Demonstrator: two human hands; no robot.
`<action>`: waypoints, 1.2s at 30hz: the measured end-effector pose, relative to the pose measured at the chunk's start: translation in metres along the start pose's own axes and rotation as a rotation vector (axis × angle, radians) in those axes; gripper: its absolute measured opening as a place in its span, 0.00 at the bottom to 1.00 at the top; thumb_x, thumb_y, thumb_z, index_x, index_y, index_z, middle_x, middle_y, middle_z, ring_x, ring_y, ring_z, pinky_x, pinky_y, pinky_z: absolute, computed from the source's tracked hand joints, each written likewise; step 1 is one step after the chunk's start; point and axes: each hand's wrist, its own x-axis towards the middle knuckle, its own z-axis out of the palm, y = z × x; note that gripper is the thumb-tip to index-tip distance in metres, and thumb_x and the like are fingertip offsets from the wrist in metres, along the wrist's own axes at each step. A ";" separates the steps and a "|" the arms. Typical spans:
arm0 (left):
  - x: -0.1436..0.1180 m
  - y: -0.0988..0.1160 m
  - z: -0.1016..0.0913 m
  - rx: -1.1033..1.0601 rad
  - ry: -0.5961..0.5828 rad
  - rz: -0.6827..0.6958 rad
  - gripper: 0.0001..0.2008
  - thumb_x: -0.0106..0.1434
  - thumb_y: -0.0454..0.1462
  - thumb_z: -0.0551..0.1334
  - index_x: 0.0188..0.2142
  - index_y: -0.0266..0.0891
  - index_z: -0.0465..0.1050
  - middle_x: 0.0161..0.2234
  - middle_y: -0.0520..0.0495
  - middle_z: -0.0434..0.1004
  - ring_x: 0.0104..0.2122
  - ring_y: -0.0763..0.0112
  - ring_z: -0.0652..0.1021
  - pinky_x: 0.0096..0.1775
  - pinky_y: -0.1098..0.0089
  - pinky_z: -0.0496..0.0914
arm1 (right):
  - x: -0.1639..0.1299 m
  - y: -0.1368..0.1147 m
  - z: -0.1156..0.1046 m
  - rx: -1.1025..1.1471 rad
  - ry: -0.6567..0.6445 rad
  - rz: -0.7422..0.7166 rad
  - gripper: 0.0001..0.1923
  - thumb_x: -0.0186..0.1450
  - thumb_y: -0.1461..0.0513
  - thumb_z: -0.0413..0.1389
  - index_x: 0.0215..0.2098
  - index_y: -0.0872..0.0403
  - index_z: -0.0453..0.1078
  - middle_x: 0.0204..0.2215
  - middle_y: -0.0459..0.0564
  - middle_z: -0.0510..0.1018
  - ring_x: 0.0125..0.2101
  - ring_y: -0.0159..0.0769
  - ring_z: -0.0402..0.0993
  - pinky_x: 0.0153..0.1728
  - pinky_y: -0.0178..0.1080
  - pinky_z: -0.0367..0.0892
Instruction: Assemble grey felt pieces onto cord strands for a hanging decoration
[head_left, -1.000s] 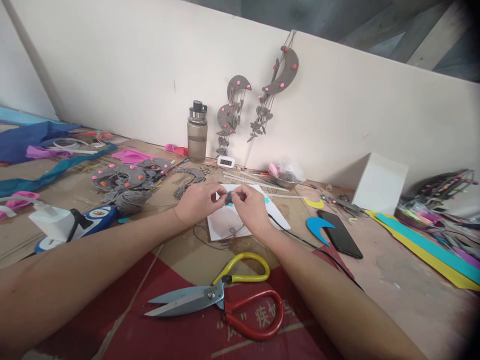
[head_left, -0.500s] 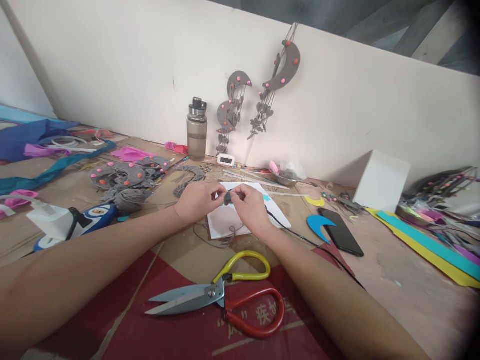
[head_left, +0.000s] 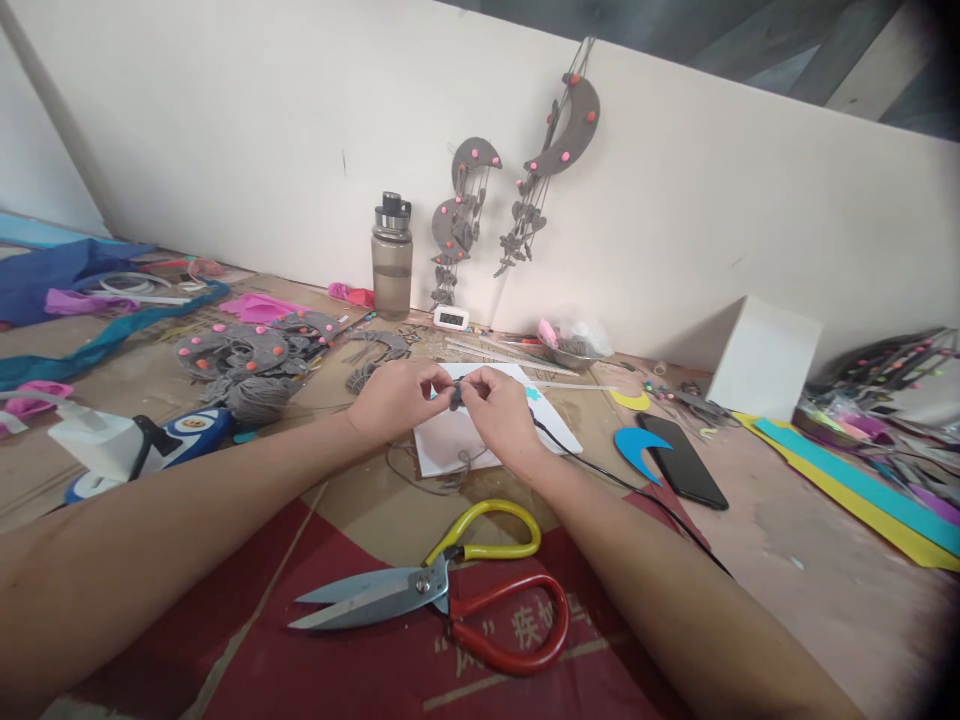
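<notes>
Two hands meet at the middle of the worktable in the head view, our only view. We see the left hand (head_left: 394,398) and the right hand (head_left: 501,410) with fingertips pressed together on one small dark piece (head_left: 455,396), pinched from both sides just above a white sheet (head_left: 450,450). The piece is too small for us to tell its shape. A loose grey thread (head_left: 450,475) lies curled at the near edge of the sheet; whether it runs up to the piece we cannot tell.

Near us, scissors (head_left: 435,595) with one yellow and one red handle lie shut and untouched on red printed cardboard. To the right of the hands we note a blue crescent cutout (head_left: 634,445), a black phone (head_left: 682,465) just beside it, and a white box (head_left: 763,358) farther off. To the far left lies a heap of grey discs with pink dots (head_left: 244,355), with a ball of grey yarn (head_left: 259,400) near it. A water bottle (head_left: 391,260) stands against the far wall, and two grey crescent hangings (head_left: 517,190) lean there, apparently finished.

We judge the work to be mid-course: finished hangings and decorated discs show completed stages, while the pinched piece is not yet joined to anything we can see.
</notes>
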 end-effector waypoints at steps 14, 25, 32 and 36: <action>0.007 -0.005 0.001 -0.268 -0.106 -0.184 0.10 0.56 0.40 0.57 0.28 0.37 0.76 0.24 0.51 0.77 0.24 0.74 0.73 0.29 0.75 0.64 | -0.002 0.001 0.001 -0.014 -0.012 -0.013 0.07 0.58 0.64 0.50 0.25 0.54 0.69 0.23 0.43 0.72 0.25 0.30 0.65 0.30 0.33 0.58; 0.014 -0.009 -0.018 -0.535 -0.365 -0.294 0.14 0.56 0.45 0.58 0.33 0.39 0.77 0.26 0.51 0.77 0.20 0.75 0.71 0.23 0.75 0.65 | 0.000 0.001 -0.002 -0.062 -0.078 -0.032 0.05 0.58 0.64 0.51 0.26 0.53 0.69 0.23 0.44 0.73 0.26 0.30 0.65 0.30 0.33 0.58; 0.016 -0.006 -0.016 -0.187 -0.290 -0.125 0.10 0.50 0.42 0.63 0.29 0.40 0.78 0.24 0.53 0.79 0.25 0.73 0.74 0.27 0.76 0.62 | -0.002 0.001 0.000 -0.149 -0.082 -0.121 0.05 0.58 0.66 0.52 0.26 0.53 0.68 0.25 0.45 0.72 0.27 0.31 0.65 0.31 0.34 0.57; 0.017 -0.007 -0.016 -0.192 -0.283 -0.126 0.09 0.52 0.41 0.61 0.28 0.41 0.79 0.23 0.53 0.78 0.25 0.74 0.74 0.27 0.76 0.61 | -0.002 0.000 -0.001 -0.177 -0.084 -0.136 0.04 0.58 0.65 0.52 0.26 0.53 0.68 0.26 0.46 0.73 0.29 0.32 0.65 0.31 0.35 0.57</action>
